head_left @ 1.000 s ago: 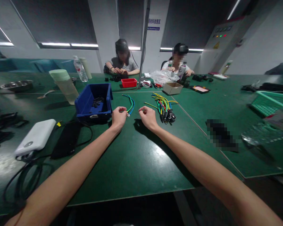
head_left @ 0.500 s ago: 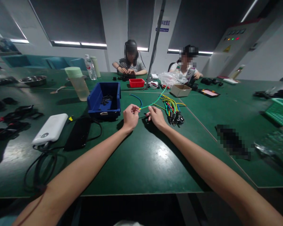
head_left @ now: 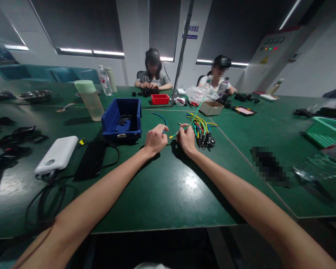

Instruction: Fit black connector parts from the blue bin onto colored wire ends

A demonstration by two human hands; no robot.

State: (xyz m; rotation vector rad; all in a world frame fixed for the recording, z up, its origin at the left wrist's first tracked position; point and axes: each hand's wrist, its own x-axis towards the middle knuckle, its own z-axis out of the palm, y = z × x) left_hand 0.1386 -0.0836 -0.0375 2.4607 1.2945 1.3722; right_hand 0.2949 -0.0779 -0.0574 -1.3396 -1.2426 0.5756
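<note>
My left hand (head_left: pixel 156 139) and my right hand (head_left: pixel 187 139) are close together over the green table (head_left: pixel 162 186). The right hand pinches a green wire (head_left: pixel 196 111) that slants up and away to the right, its yellow-tipped end pointing at the left hand. The left hand's fingers are closed near that end and over a blue wire (head_left: pixel 160 116) lying on the table; what it grips is hidden. A bundle of coloured wires with black plugs (head_left: pixel 201 130) lies just right of my right hand. A blue bin (head_left: pixel 123 120) holding black parts stands left of my left hand.
A white power bank (head_left: pixel 56 155), a black pouch (head_left: pixel 91 158) and looped cable lie at the left. A pale green cup (head_left: pixel 88 99), a red tray (head_left: pixel 160 98), a cardboard box (head_left: pixel 211 107) and a green basket (head_left: pixel 329 130) stand farther off. Two people sit working across the table.
A second ago both hands were apart, with the wires lying flat. The green wire has since been lifted; the right hand holds it steeper now and the hands have closed together.
</note>
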